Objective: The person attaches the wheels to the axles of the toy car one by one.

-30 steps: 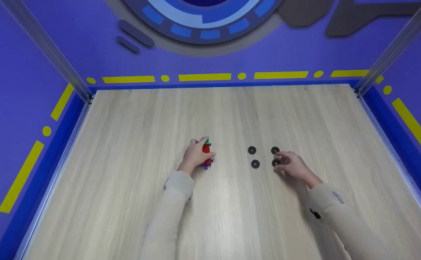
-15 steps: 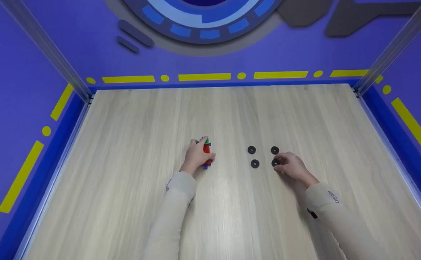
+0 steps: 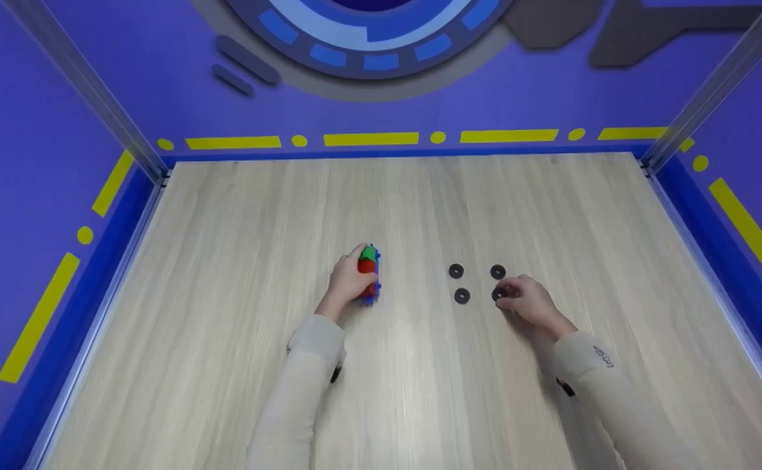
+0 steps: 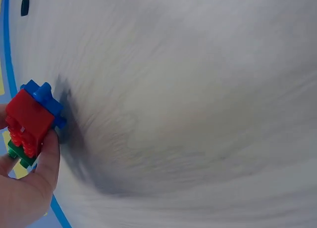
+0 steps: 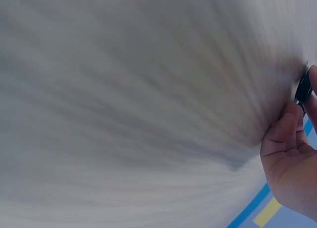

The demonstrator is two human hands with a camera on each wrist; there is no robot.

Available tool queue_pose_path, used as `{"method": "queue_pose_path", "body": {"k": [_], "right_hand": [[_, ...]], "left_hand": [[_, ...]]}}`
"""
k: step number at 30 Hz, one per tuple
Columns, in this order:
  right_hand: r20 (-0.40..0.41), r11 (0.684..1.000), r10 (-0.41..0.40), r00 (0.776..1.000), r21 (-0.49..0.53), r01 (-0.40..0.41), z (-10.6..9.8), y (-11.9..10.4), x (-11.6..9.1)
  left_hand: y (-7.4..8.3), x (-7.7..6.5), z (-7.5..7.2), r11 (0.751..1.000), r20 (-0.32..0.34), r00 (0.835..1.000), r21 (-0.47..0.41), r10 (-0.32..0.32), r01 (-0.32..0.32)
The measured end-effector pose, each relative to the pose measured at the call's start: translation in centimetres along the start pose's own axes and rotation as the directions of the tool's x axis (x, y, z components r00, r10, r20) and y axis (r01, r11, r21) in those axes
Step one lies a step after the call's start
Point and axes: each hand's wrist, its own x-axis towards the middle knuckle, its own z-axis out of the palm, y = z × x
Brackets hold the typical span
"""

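My left hand (image 3: 348,281) grips a toy car body (image 3: 367,266) built of red and green blocks on a blue base with short side pegs. In the left wrist view the thumb and fingers hold the red block (image 4: 30,112) from both sides, the blue base (image 4: 44,97) facing away from the green block (image 4: 21,153). My right hand (image 3: 532,301) pinches a small black toy wheel (image 3: 497,294) between thumb and fingers. The right wrist view has that wheel (image 5: 303,88) edge-on at the fingertips, partly hidden.
Three more black wheels lie flat on the wooden table (image 3: 413,365): a near left wheel (image 3: 462,296), a far left wheel (image 3: 456,271) and a far right wheel (image 3: 498,271). Purple-blue panels (image 3: 387,117) enclose the table at the back and sides.
The left hand now has the toy car body tilted and shifted slightly left, showing more of its green and red blocks. The right fingers have closed on the near right wheel.
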Motion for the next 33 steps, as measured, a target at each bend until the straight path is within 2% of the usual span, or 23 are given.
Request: {"method": "queue_pose_path", "body": {"k": [4,8,12,18,23,28,33], "right_hand": [[-0.011,1.0,-0.012,1.0,-0.001,0.012,0.0,0.1,0.0],[-0.011,1.0,-0.017,1.0,0.002,0.017,0.0,0.2,0.0],[-0.008,1.0,-0.018,1.0,0.011,0.018,0.0,0.3,-0.2],[0.014,0.997,-0.004,1.0,0.079,0.003,-0.1,-0.1,-0.5],[0.022,0.992,-0.021,1.0,0.129,0.018,-0.3,-1.3,-0.5],[0.016,0.985,-0.065,0.998,0.16,0.061,-0.5,-2.6,-0.5],[0.018,0.976,-0.109,0.994,0.192,0.104,-0.6,-3.9,-0.8]], "left_hand": [[-0.5,-0.3,-0.4,0.99,0.007,1.0,-0.142,-0.003,0.004],[-0.7,-0.9,-0.7,0.963,0.025,0.999,-0.269,-0.03,0.036],[-0.8,-1.5,-0.9,0.936,0.044,0.998,-0.347,-0.045,0.057],[-0.7,-2.4,-1.2,0.902,0.081,0.996,-0.427,-0.04,0.071],[-0.3,-2.9,-1.3,0.884,0.101,0.994,-0.462,-0.035,0.078],[0.3,-3.3,-1.3,0.877,0.128,0.991,-0.472,-0.034,0.091],[0.7,-3.8,-1.1,0.871,0.147,0.989,-0.487,0.006,0.067]]}}
